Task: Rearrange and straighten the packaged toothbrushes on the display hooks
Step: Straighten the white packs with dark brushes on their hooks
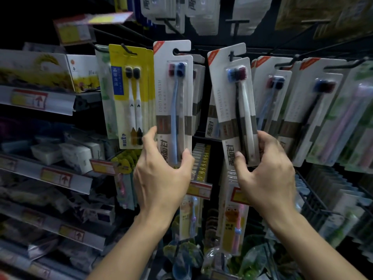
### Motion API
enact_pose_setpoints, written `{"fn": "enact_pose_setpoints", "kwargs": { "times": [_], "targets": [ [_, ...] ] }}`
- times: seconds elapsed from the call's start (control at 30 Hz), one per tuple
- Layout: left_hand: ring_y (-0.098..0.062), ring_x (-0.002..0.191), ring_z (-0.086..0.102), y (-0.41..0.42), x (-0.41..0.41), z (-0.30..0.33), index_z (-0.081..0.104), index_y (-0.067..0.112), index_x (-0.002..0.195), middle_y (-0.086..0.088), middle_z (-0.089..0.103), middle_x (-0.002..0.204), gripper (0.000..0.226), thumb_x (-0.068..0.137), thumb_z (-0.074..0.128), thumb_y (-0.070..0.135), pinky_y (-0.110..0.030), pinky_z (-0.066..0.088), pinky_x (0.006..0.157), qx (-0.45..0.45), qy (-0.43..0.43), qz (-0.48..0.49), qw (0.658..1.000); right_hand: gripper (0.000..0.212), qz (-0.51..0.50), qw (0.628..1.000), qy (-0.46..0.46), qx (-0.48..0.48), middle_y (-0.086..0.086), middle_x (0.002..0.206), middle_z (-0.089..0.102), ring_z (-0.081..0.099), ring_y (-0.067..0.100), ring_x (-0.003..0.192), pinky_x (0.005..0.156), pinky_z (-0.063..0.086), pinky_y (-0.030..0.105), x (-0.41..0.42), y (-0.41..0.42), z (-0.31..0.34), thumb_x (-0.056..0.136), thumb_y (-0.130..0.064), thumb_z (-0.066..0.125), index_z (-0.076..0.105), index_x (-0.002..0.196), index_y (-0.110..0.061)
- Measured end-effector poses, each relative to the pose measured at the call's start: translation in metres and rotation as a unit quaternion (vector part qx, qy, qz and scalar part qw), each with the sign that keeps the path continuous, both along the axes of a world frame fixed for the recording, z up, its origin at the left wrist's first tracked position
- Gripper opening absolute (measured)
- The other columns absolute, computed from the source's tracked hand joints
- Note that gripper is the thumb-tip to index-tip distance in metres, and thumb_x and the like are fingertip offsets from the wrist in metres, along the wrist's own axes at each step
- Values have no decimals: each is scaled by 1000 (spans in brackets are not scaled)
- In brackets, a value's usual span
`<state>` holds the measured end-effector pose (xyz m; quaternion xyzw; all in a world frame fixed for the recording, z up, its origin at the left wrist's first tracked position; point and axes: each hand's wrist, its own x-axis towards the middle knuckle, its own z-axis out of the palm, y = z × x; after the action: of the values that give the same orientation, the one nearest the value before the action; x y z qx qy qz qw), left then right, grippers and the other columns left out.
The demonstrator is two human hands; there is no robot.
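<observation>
A dim shop aisle: black pegboard wall with display hooks (182, 51), price-railed shelves (40, 102) at 9 o'clock. The left hand (161, 174) pinches the lower end of a white toothbrush pack (172, 102), thumb at one edge, fingers at the other; this pack hangs upright just left of centre. The right hand (266, 174) likewise pinches the foot of a second pack (234, 106), which tilts with its top toward 11 o'clock. Both appear light, stiff card under a slippery blister, best held by the card edges. Yellow packs (131, 93) crowd at 9 o'clock, further rows (306, 110) at 3 o'clock, and children's brushes (234, 219) hang at 6 o'clock, limiting swing.
</observation>
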<state>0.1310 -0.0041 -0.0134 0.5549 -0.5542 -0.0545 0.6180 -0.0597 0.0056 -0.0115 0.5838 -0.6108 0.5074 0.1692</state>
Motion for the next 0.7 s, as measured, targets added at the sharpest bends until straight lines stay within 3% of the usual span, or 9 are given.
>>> {"fn": "enact_pose_setpoints", "kwargs": {
  "times": [0.23, 0.5, 0.7],
  "targets": [
    [-25, 127, 60, 1, 1, 2, 40, 20, 155, -9, 64, 140, 81, 88, 78, 46, -43, 53, 102, -15, 1, 12, 1000, 58, -9, 1000, 3, 28, 6, 124, 66, 67, 28, 103, 83, 52, 36, 0, 0, -1, 94, -38, 70, 52, 142, -12],
    [-27, 129, 59, -5, 5, 3, 43, 16, 155, -10, 63, 141, 80, 88, 77, 45, -46, 50, 106, -16, 7, 27, 999, 60, -8, 999, 2, 34, 8, 125, 67, 67, 29, 104, 85, 53, 37, 0, 1, 0, 94, -38, 70, 50, 144, -11],
    [-25, 136, 54, -9, 4, 1, 41, 16, 159, -9, 57, 150, 80, 91, 74, 44, -32, 39, 109, 6, -28, 23, 999, 68, -15, 999, 18, 37, 13, 122, 68, 69, 33, 97, 76, 49, 33, 1, 3, -1, 94, -37, 72, 43, 149, -10]
  ]
}}
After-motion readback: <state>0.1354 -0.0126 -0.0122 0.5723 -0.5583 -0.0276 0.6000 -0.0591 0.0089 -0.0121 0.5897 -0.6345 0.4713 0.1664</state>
